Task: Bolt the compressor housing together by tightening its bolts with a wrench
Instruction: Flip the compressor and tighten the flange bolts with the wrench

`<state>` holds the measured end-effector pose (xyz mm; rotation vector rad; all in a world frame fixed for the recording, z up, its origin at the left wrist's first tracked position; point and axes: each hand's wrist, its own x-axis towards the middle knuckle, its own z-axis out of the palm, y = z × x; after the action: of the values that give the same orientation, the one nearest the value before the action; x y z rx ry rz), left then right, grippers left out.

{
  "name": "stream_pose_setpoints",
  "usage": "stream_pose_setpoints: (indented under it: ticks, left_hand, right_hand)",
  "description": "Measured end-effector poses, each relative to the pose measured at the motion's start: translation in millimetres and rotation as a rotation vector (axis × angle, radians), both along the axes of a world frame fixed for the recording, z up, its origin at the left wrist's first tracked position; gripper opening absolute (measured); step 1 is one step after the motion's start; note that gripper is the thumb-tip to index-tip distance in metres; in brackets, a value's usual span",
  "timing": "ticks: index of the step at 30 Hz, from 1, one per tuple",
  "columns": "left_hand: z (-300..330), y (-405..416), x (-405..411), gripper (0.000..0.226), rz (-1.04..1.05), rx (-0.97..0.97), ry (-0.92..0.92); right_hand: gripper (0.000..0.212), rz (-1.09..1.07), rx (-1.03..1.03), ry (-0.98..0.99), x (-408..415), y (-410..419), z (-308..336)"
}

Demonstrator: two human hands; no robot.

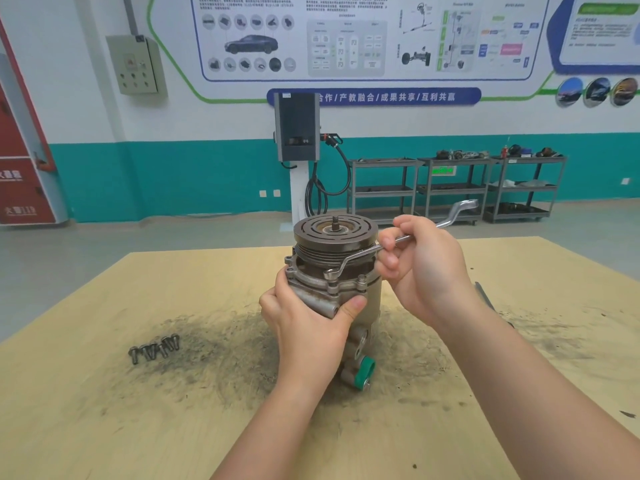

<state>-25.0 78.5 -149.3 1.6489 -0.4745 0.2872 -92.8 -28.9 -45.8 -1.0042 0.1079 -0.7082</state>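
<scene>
1. You have one compressor (334,282) standing upright at the centre of one wooden table (138,427).
2. You are using one offset ring wrench (367,252), reaching out toward 2 o'clock from the housing.
3. Two hands are at work: your left hand (308,327) and your right hand (420,268).
4. Five loose bolts (154,348) lie clustered at 9 o'clock of the compressor.
5. Two fitted bolts (362,279) show clearly on the near flange; others may be hidden.
6. One green cap (365,371) sits at the compressor's 5 o'clock.
7. Three shelf carts (453,188) stand by the far wall at 1 o'clock.
</scene>
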Motion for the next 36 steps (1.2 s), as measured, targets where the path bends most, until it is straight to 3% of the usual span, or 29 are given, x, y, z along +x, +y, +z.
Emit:
stream_pose_setpoints:
  ticks: [7,12,17,27,36]
  left_hand:
    - [0,0,-1,0.118,-0.007,0.003,-0.001]
    - [1,3,-1,0.111,-0.052,-0.043,0.021]
    - [1,3,-2,0.106,-0.056,-0.048,0.016]
    - [3,3,-2,0.122,-0.004,0.032,0.018]
    - [4,4,-8,0.114,0.089,0.014,-0.011]
  right_hand:
    - [0.016,0.096,0.039,0.031,4,-7,2]
    - [0.016,0.150,0.188,-0.024,4,-7,-14]
    - [0.015,0.194,0.169,-0.003,6,-12,-7]
    - [0.021,-0.065,0.124,-0.131,-1,11,-20]
    - [0.030,-0.227,-0.007,-0.251,-13,40,-31]
